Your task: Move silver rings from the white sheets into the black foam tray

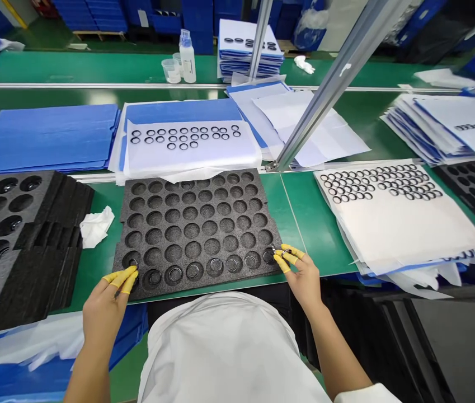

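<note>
A dark foam tray with rows of round pockets lies on the bench in front of me. Its front row holds several shiny black rings. Over the tray's left front corner, my left hand pinches a small black ring at the second pocket from the front. At the right edge, my right hand has thumb and fingers closed on another black ring, just above the pockets. Yellow covers sit on fingertips of both hands. The held rings are partly hidden by my fingers.
Left of the tray stand stacked foam trays and a crumpled white tissue. Behind lies a white sheet with rings in rows; another ring-covered sheet is at right. A slanted metal post rises from the bench.
</note>
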Available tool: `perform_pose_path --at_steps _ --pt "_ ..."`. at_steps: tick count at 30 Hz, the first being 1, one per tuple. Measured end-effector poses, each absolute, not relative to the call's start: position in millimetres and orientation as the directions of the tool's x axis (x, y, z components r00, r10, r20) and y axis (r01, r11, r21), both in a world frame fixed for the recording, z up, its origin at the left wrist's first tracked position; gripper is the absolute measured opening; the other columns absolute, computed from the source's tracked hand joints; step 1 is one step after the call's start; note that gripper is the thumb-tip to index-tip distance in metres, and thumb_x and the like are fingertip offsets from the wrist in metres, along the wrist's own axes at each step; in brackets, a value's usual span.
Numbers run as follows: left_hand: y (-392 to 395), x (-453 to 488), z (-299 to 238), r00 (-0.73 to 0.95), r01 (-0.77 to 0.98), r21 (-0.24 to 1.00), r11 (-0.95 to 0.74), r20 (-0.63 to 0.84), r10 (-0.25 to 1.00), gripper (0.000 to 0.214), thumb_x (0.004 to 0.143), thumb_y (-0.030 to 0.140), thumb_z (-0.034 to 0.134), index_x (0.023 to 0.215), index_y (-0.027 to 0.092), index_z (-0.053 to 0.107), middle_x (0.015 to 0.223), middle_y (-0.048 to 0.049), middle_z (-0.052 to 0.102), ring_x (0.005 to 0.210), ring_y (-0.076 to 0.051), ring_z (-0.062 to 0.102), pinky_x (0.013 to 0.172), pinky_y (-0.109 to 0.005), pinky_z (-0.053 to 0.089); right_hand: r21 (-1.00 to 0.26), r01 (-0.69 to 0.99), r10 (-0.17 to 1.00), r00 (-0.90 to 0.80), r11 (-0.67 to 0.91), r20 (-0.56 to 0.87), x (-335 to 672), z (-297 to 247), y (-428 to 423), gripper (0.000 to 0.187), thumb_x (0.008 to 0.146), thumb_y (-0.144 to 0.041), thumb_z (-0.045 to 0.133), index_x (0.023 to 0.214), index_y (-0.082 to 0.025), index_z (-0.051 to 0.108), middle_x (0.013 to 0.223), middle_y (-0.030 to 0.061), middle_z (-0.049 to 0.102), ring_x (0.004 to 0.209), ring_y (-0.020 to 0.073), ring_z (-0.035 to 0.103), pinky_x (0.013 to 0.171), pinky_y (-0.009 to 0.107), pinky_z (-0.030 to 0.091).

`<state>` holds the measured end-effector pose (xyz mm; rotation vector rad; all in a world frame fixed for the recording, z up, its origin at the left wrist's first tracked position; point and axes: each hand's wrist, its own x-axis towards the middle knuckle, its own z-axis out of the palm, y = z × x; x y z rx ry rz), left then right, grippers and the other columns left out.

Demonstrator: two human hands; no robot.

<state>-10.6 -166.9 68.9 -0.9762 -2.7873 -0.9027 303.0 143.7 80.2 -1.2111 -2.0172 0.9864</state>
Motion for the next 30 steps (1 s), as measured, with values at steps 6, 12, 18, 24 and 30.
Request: perform_pose_path --at_steps 6,12,18,24,30 --pt "-164 -25 55 -0.759 0.650 0.180 0.739 0.210 0.616 0.035 0.097 0.032 0.045 0.081 0.019 0.073 0.088 -0.0110 0.063 0.081 -0.026 0.059 0.067 -0.035 0.045 -0.726 0.534 0.849 -0.513 0.433 0.128 281 76 161 0.024 0.092 -0.045 0.070 0.094 -0.026 0.084 0.124 0.0140 0.073 0.112 0.0333 0.066 0.105 0.057 0.052" --pt "-165 -27 56 -0.709 0.705 0.188 0.684 0.156 0.687 0.035 0.093 0.027 0.041 0.066 0.021 0.063 0.079 -0.0087 0.055 0.074 -0.024 0.053 0.062 -0.035 0.040 -0.750 0.531 0.864 -0.492 0.395 0.107 273 81 162 0.029 0.093 -0.049 0.068 0.093 -0.024 0.084 0.125 0.0172 0.069 0.122 0.0372 0.059 0.111 0.062 0.045" --pt "-124 12 81 -0.786 0.439 0.745 0.502 0.048 0.616 0.030 0.090 0.042 0.063 0.111 0.023 0.075 0.107 -0.0076 0.072 0.083 -0.021 0.066 0.080 -0.035 0.051 -0.899 0.359 0.809 -0.588 0.252 -0.008 256 116 125 0.052 0.098 -0.067 0.051 0.094 -0.025 0.082 0.098 0.0104 0.073 0.090 0.0226 0.068 0.083 0.041 0.059" --pt "-59 80 129 -0.496 -0.207 0.966 0.153 -0.239 0.835 0.031 0.086 0.043 0.077 0.110 0.024 0.079 0.095 -0.0058 0.075 0.079 -0.017 0.068 0.075 -0.029 0.057 -0.761 0.063 0.437 -0.787 -0.646 -0.436 223 150 84 0.049 0.070 -0.066 0.085 0.076 -0.018 0.076 0.067 -0.0004 0.067 0.061 0.0094 0.056 0.067 0.026 0.048" --pt "-36 93 145 -0.403 -0.573 0.806 0.149 -0.436 0.805 0.043 0.063 0.052 0.093 0.084 0.018 0.078 0.061 0.0021 0.060 0.054 -0.009 0.048 0.051 -0.020 0.043 -0.604 0.018 0.357 -0.793 -0.797 -0.494 216 152 73 0.053 0.066 -0.065 0.088 0.075 -0.016 0.070 0.061 -0.0034 0.061 0.055 0.0063 0.051 0.060 0.021 0.043"
